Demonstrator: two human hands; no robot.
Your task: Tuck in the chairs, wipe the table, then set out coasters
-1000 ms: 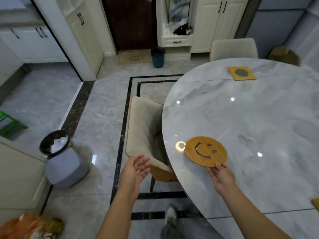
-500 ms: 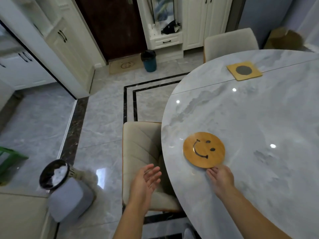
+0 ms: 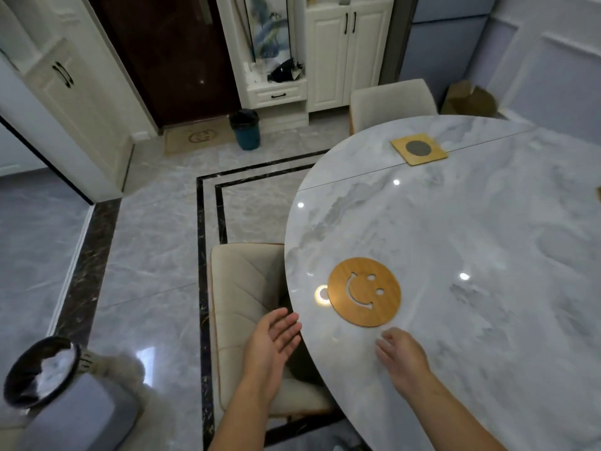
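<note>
the marble counter (image 3: 471, 222) fills the right side of the view, its rounded edge curving down toward the person. a cream upholstered chair (image 3: 244, 288) sits at the near-left edge with its seat partly under the top, as it did half a second ago, and a second cream chair (image 3: 390, 99) stands tucked at the far edge. on the floor at lower left is a grey waste bin (image 3: 39, 372) with a dark liner, and a teal bin (image 3: 245, 128) stands near the doormat (image 3: 198, 136) by the dark door.

the round smiley coaster (image 3: 364, 291) lies flat on the counter near the rounded edge, just beside a bright light reflection. a square coaster (image 3: 419, 148) with a dark round centre lies at the far edge, in front of the second chair, well apart from the round one.

the change is at the right hand (image 3: 401, 353): half a second ago its fingertips touched the near rim of the smiley coaster; now it has drawn back, with a strip of bare marble between the fingertips and the coaster. its fingers are loosely spread and hold nothing. the left hand (image 3: 270, 346) stays over the near chair's seat, just beside the counter edge, palm turned inward, fingers straight and wide, empty.
</note>
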